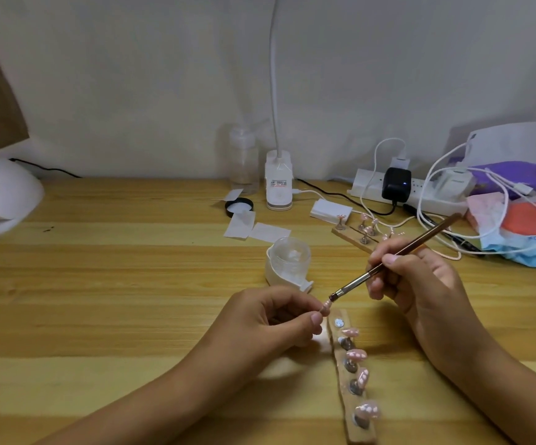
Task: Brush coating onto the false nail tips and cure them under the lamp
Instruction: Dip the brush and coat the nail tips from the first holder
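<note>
My left hand (pixel 270 319) pinches a small pink nail tip (pixel 422 306) on its stand between thumb and forefinger. My right hand (pixel 421 284) grips a brown-handled brush (pixel 398 253) like a pen, and its dark bristles touch the held tip. Below, a wooden strip (pixel 351 387) lies on the desk with several pink nail tips on metal stands; its top socket is bare. A second strip (pixel 356 237) with more tips sits farther back. The white curing lamp (pixel 0 194) stands at the far left.
A clear jar in a white holder (pixel 287 261) stands just behind my hands. Farther back are a black lid (pixel 238 207), paper wipes (pixel 254 228), a clear bottle (pixel 244 159), a desk lamp base (pixel 279 181), a power strip (pixel 404 187) with cables, and packets (pixel 523 226) at the right.
</note>
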`<state>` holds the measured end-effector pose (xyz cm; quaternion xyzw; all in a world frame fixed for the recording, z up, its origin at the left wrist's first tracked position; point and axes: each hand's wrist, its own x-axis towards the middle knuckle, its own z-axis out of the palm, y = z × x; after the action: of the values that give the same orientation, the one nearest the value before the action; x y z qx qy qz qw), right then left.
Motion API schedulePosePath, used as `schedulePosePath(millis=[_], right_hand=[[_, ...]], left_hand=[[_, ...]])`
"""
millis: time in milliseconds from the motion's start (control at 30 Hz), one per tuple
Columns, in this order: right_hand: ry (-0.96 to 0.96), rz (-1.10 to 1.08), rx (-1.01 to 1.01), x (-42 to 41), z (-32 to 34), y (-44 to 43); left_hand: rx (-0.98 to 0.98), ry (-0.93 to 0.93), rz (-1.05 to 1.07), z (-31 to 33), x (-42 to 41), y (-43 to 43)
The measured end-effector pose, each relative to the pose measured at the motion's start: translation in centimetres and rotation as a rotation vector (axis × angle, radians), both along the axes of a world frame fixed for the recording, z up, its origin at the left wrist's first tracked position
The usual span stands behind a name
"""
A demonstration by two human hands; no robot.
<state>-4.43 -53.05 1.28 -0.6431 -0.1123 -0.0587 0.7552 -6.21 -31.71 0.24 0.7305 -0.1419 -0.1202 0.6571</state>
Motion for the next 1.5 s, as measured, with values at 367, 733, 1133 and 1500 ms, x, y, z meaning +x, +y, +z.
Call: schedulePosePath(millis=[367, 733, 1133, 1500], right_hand=[[0.0, 0.003, -0.044, -0.16, 0.14, 0.2], [0.007, -0.013, 0.038, 0.11, -0.22, -0.28], [-0.015, 0.056, 0.032, 0.01, -0.03, 0.11], [0.016, -0.041, -0.029, 0.01, -0.18, 0.54]], left_hand=[[-0.024, 0.01, -0.007, -0.13, 0.14, 0.01], [-0.145, 0.082, -0.021, -0.23, 0.41, 0.13], [-0.146, 0.059, -0.018, -0.2, 0.33, 0.0], [-0.145, 0.058, -0.027, -0.19, 0.29, 0.12]])
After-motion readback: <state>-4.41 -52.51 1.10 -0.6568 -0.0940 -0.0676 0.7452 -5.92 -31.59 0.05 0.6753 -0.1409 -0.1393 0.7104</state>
